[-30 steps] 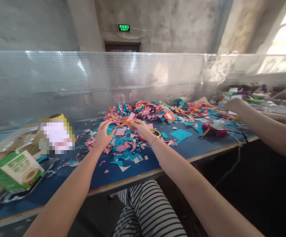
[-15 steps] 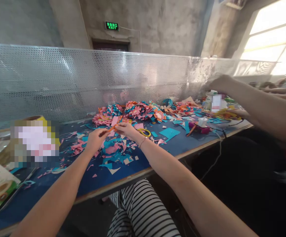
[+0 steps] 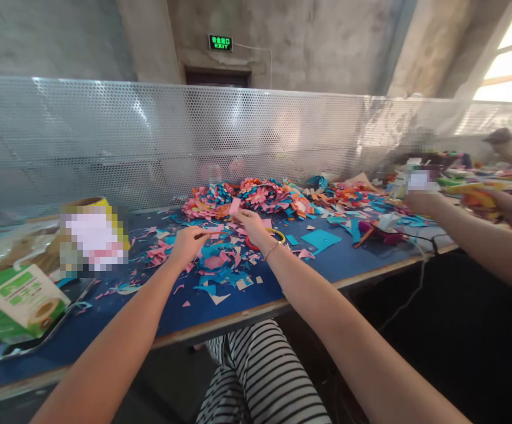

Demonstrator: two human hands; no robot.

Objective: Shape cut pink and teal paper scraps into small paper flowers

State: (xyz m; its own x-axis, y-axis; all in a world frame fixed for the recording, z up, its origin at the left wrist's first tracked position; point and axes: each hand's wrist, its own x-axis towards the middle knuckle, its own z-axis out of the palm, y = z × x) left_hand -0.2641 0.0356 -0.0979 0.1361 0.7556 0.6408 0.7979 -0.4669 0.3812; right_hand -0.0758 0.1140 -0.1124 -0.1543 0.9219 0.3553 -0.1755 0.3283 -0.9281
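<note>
My left hand (image 3: 188, 244) is closed in a pinch over the blue table (image 3: 278, 282), its fingertips on a thin orange paper strip (image 3: 210, 233). My right hand (image 3: 250, 224) is closed too, pinching a small pink paper piece (image 3: 235, 206) held up at its fingertips. Both hands hover over a heap of pink and blue paper scraps (image 3: 218, 265). Yellow-handled scissors (image 3: 277, 235) lie just behind my right wrist. Folded paper rosettes (image 3: 242, 197) in pink, blue and orange sit beyond my hands.
A perforated metal screen (image 3: 150, 141) runs along the table's far edge. At the left stand a green box (image 3: 20, 303) on a metal tray and a yellow roll (image 3: 92, 235). A co-worker's arms (image 3: 472, 235) reach in from the right over more scraps. A blue paper square (image 3: 322, 240) lies nearby.
My hands have drawn apart: the right has lifted the pink piece up and away, while the left stays low with the orange strip. The co-worker's hand has come down from the screen.
</note>
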